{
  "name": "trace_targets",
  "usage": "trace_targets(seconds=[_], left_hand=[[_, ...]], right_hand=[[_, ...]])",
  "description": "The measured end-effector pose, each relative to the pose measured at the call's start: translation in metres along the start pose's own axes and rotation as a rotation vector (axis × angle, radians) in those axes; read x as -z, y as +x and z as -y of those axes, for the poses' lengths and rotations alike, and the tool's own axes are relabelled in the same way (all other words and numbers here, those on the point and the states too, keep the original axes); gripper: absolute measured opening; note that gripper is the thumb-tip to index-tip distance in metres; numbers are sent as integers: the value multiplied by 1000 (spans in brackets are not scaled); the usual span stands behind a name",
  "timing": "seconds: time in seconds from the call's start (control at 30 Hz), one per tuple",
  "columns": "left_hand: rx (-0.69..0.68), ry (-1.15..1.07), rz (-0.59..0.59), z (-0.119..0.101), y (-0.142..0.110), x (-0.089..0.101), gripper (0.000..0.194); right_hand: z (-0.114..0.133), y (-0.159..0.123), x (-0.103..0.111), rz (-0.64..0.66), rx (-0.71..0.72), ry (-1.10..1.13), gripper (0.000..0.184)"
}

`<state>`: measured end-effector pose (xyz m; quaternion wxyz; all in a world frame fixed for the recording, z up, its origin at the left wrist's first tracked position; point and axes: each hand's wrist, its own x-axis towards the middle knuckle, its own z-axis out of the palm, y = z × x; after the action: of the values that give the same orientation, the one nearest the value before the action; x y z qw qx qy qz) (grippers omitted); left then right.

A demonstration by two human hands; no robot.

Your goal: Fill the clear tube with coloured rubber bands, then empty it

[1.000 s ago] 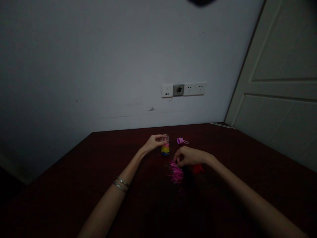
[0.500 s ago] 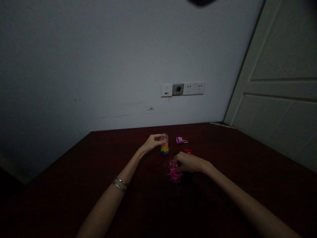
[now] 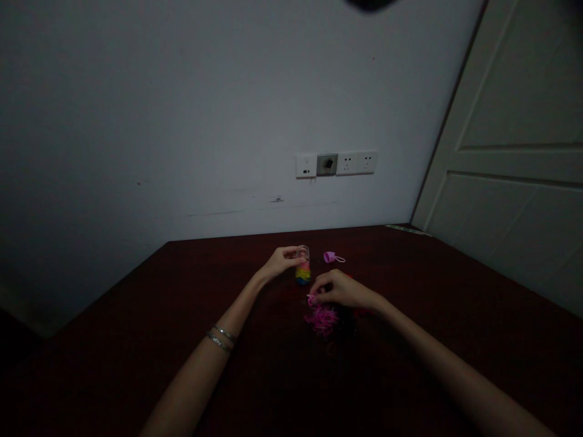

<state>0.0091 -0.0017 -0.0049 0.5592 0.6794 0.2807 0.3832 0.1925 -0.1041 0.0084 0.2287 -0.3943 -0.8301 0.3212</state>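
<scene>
My left hand (image 3: 283,263) is closed round the upper part of a small clear bottle (image 3: 303,273), which stands upright without a lid. Blue, yellow and pink layers fill its lower part. To its right, my right hand (image 3: 336,287) pinches a few pink rubber bands (image 3: 311,299) between thumb and fingers, just above a loose pink pile (image 3: 322,320) of the same bands. Behind that hand lies a pink cap (image 3: 330,257) with a loop, on its side. Something red is mostly hidden by the right hand and wrist.
The dark red-brown tabletop (image 3: 218,291) runs back to a pale wall (image 3: 218,121) with sockets and switches (image 3: 337,164). A white panelled door (image 3: 510,152) stands at the right. Dark shapes beside the pink pile are too dim to make out.
My right hand dipped into the pink pile, then rose slightly to the left with a few bands in its fingertips. My left hand and the bottle have stayed in place.
</scene>
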Motion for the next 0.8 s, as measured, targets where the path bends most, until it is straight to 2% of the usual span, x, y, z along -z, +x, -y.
trace_targets(seconds=[0.23,0.43,0.67,0.73,0.8], left_hand=[[-5,37,24,0,3,3,49],[-2,-3,32,-7,3,4,60],[17,24,44,-9,3,11,66],[-3,62,-1,-18,3,16,66],[-96,165,-144,-34,-1,20,56]], right_hand=[[-11,2,-5,22,-11,8,31],[-15,3,-4,2,61,-11,28],[-12,2,5,-48,-8,46,30],[-13,2,8,-79,-34,88,31],[-16,2,13,-132,-60,124,32]])
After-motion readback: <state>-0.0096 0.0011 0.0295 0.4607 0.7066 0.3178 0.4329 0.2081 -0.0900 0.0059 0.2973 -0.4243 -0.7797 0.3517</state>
